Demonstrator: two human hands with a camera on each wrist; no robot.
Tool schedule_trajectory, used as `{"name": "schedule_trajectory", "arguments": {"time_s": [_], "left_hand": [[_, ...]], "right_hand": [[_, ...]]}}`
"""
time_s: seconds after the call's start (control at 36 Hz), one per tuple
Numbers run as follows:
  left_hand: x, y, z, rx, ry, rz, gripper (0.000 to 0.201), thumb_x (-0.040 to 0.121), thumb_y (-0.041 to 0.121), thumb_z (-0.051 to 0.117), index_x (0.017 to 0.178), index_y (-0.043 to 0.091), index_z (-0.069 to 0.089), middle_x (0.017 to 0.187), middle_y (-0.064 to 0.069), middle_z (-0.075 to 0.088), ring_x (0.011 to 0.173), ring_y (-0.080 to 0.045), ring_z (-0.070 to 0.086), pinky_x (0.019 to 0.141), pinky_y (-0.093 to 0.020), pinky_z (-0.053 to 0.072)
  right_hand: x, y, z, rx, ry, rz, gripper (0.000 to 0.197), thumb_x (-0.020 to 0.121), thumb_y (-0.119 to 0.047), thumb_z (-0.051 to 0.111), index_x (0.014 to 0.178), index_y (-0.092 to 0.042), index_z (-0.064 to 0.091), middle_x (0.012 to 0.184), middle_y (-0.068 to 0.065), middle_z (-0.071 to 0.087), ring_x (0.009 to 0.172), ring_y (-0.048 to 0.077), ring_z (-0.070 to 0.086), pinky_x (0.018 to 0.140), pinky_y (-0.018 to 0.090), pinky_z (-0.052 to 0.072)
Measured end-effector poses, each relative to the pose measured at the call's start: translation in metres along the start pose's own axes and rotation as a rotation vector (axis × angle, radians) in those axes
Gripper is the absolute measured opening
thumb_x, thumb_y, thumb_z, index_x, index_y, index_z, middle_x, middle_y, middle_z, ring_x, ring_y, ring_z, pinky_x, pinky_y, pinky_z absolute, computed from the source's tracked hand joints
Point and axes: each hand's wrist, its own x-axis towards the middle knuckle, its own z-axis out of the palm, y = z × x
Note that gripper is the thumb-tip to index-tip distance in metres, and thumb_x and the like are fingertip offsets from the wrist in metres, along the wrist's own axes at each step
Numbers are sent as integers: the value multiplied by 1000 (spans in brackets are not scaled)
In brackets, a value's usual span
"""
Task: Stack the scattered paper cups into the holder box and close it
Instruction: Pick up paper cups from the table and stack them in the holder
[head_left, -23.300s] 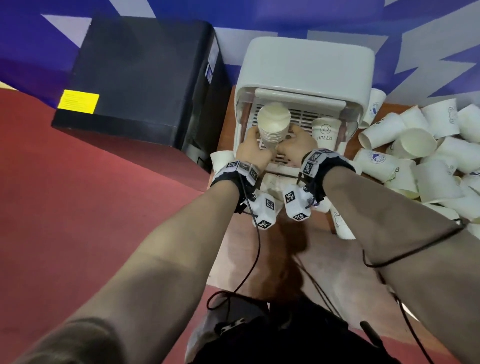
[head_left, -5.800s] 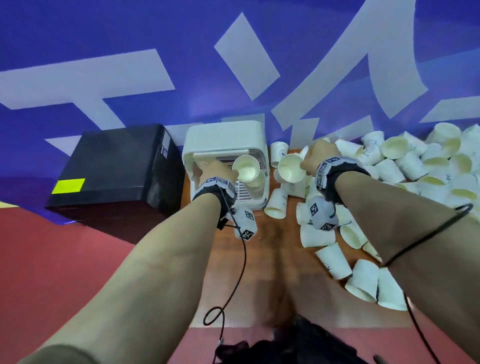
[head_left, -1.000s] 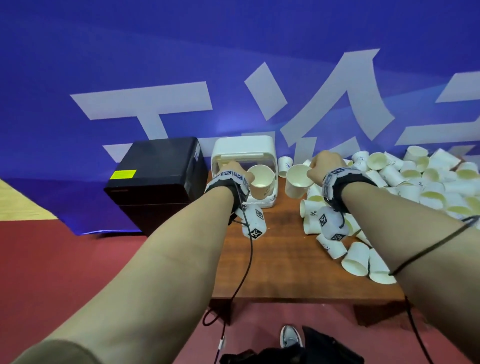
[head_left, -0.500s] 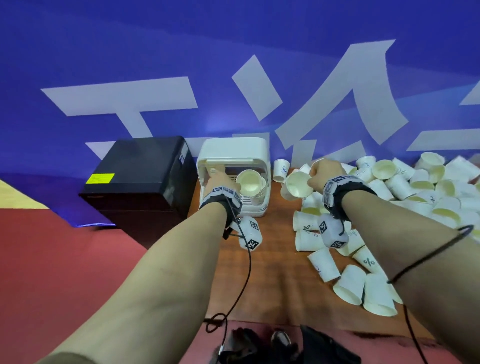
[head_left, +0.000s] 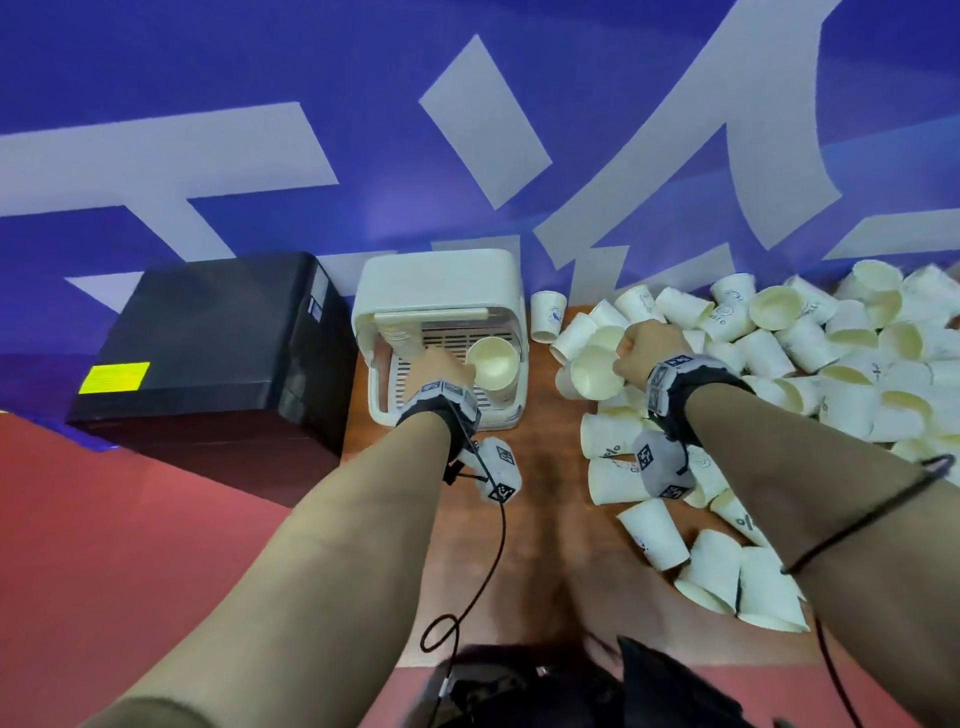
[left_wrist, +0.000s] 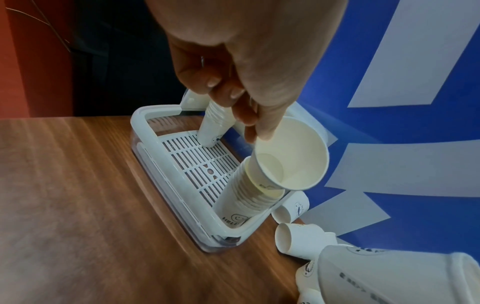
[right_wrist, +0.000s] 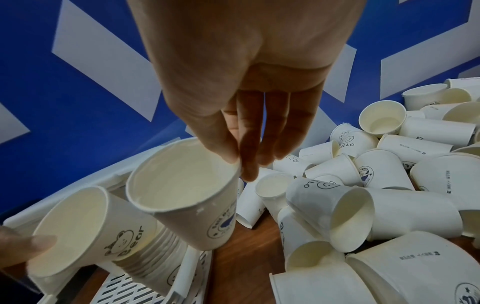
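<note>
The white holder box stands open at the table's back, its slotted floor showing. Two stacks of paper cups stand inside: one at the near right corner, another further back. My left hand pinches the rim of a paper cup, tilted with its base in the top of the near stack. My right hand pinches the rim of a second cup, held in the air just right of the box. In the head view the left hand is over the box and the right hand over the pile.
Several loose white cups lie in a pile across the right of the wooden table, some near its front edge. A black box sits left of the holder. A blue and white banner hangs behind.
My left hand has brought its cup down onto the near stack in the box. My right hand still holds its cup beside the box. The head view has moved closer.
</note>
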Motion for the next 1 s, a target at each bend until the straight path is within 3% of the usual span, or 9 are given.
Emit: {"name": "schedule_trajectory", "arguments": {"time_s": [0.08, 0.17, 0.36, 0.5, 0.58, 0.64, 0.69, 0.81, 1.0], "left_hand": [[9, -4, 1, 68, 0, -7, 33, 92, 23, 61, 64, 7, 55, 70, -19, 61, 77, -34, 66, 70, -33, 50], [11, -4, -4, 82, -14, 18, 32, 94, 27, 60, 78, -1, 63, 81, -23, 67, 68, -31, 58, 65, -32, 43], [14, -7, -10, 76, -23, 51, 27, 100, 33, 56, 110, 7, 58, 102, -15, 62, 98, -33, 63, 87, -39, 49], [17, -11, -6, 106, -52, 43, 31, 97, 29, 58, 86, 1, 66, 100, -21, 71, 85, -32, 67, 72, -33, 49], [13, -11, -4, 109, -65, 16, 34, 98, 29, 57, 114, 0, 64, 117, -20, 67, 107, -34, 65, 92, -40, 52], [12, -14, -3, 94, -54, -9, 38, 98, 29, 57, 123, 0, 62, 123, -19, 65, 114, -36, 62, 92, -40, 49], [10, -20, -2, 104, -54, -21, 34, 98, 30, 57, 115, 2, 66, 114, -17, 67, 111, -35, 63, 86, -39, 49], [10, -39, 1, 135, -95, -38, 29, 95, 26, 57, 74, 7, 60, 88, -15, 68, 90, -32, 68, 78, -37, 54], [11, -68, -6, 123, -114, -107, 32, 93, 27, 55, 66, 8, 55, 71, -13, 59, 67, -28, 58, 62, -30, 46]], "right_hand": [[7, -4, 2, 36, -2, 5, 21, 83, -7, 61, 99, -1, 71, 100, 16, 71, 94, 33, 65, 75, 29, 51], [13, -10, 4, 76, 8, 7, 20, 81, -5, 61, 96, 2, 72, 96, 17, 72, 88, 31, 64, 71, 30, 49], [18, -29, 6, 174, 69, 20, 19, 80, -8, 61, 96, -2, 70, 92, 17, 72, 88, 34, 69, 80, 36, 57], [16, -42, 6, 301, 40, -1, 17, 74, -7, 63, 89, -7, 69, 79, 14, 71, 81, 33, 70, 78, 43, 60], [15, -48, 9, 367, 45, -19, 15, 72, -6, 64, 87, -9, 69, 73, 12, 71, 74, 30, 72, 74, 42, 61], [17, -53, 16, 380, 51, -30, 13, 71, -7, 65, 82, -13, 68, 74, 10, 72, 75, 29, 71, 74, 42, 61], [19, -58, 26, 376, 42, -45, 10, 71, -8, 67, 75, -17, 65, 74, 7, 72, 78, 27, 71, 77, 40, 60], [21, -65, 46, 349, 39, -68, 17, 71, -10, 66, 67, -24, 57, 78, 6, 72, 80, 27, 70, 81, 37, 57], [27, -77, 73, 343, 70, -51, 15, 73, -11, 62, 68, -23, 55, 82, 8, 71, 83, 28, 66, 71, 30, 52]]}}
